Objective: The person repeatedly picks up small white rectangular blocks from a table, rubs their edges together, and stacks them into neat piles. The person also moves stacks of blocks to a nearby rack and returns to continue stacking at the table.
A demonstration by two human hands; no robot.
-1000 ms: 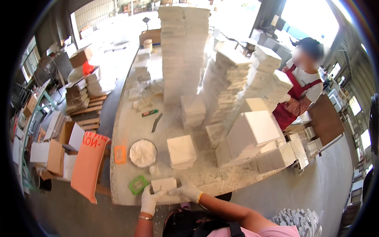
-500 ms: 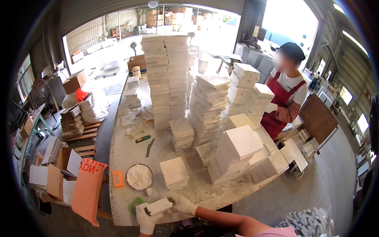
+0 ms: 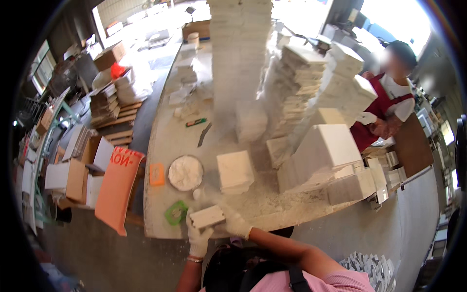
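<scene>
Head view, left hand (image 3: 198, 239): gloved in white, forearm rising from the lower edge at about 6 o'clock, wrist bent inward, grip clamped on the left end of the white block (image 3: 207, 216).
Head view, right hand (image 3: 235, 225): gloved in white, bare forearm coming in from 5 o'clock under a pink sleeve, grip clamped on the right end of the same block.
White block: one, rectangular and dusty, held level between both hands just above the near edge of the surface (image 3: 160, 146), at 6 o'clock from the round dish (image 3: 185, 173).
Round dish: one, filled with white powder, lying flat on the surface at 10 o'clock from the block.
Green pad (image 3: 175, 213): one, on the near edge, just beside the left hand at its 10 o'clock.
Orange pad (image 3: 157, 174): one, at 9 o'clock from the dish.
Low white stack (image 3: 235, 171): one, at 3 o'clock from the dish, at 1 o'clock from the held block.
Tall white stacks (image 3: 241, 58): several crowded toward 12 and 2 o'clock; exact number not countable.
Tools on surface: two, a green-handled marker (image 3: 196, 122) and a dark blade (image 3: 204, 135), side by side at 12 o'clock from the dish.
Other person (image 3: 389, 104): one, in a red apron, at 3 o'clock across the surface.
</scene>
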